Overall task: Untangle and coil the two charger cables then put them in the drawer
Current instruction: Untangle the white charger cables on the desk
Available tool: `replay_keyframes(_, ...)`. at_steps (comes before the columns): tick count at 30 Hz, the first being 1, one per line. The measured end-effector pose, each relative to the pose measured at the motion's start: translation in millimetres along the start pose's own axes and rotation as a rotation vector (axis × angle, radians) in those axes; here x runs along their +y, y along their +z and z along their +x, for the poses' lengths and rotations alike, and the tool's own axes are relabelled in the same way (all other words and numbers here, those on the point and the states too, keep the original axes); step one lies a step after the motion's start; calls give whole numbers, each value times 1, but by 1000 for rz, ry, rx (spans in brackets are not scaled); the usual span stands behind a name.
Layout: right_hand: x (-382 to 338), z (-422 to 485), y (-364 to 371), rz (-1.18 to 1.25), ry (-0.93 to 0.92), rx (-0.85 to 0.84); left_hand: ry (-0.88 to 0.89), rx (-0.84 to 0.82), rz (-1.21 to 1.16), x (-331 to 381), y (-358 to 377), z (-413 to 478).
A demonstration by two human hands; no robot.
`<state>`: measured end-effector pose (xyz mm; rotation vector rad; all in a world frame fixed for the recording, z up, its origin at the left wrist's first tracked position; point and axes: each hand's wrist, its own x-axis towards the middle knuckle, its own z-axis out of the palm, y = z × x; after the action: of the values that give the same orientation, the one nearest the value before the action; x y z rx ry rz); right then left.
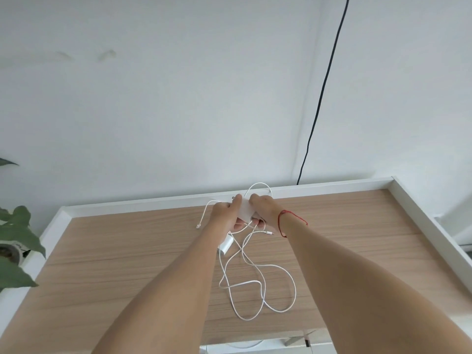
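Both my hands meet near the back edge of the wooden desk. My left hand point(224, 213) and my right hand point(263, 208) together grip a white charger brick point(245, 209), lifted a little off the top. Tangled white cables point(255, 282) hang from it and loop across the desk toward me. A second white adapter point(226, 243) lies on the desk just below my left hand. One plug end point(198, 226) rests to the left, another plug end point(269, 233) lies under my right wrist. An open drawer point(255, 347) shows at the bottom edge.
The wooden desk point(127, 251) has a raised white rim at back and sides. A potted plant point(15, 241) stands at the left. A black cord point(321, 93) runs down the white wall behind the desk.
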<state>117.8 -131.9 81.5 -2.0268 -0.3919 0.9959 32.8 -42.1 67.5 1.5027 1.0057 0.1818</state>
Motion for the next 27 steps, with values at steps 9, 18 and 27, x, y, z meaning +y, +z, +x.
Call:
replay_keyframes(9, 1, -8, -24, -168, -84, 17, -17, 200, -228, -1, -13, -6)
replay_keyframes(18, 1, -7, -35, -319, -229, 125, -118, 115, -448, -6, -31, -7)
replay_keyframes(27, -10, 4, -34, -193, -289, 190, 58, -69, 98, 0, -31, -13)
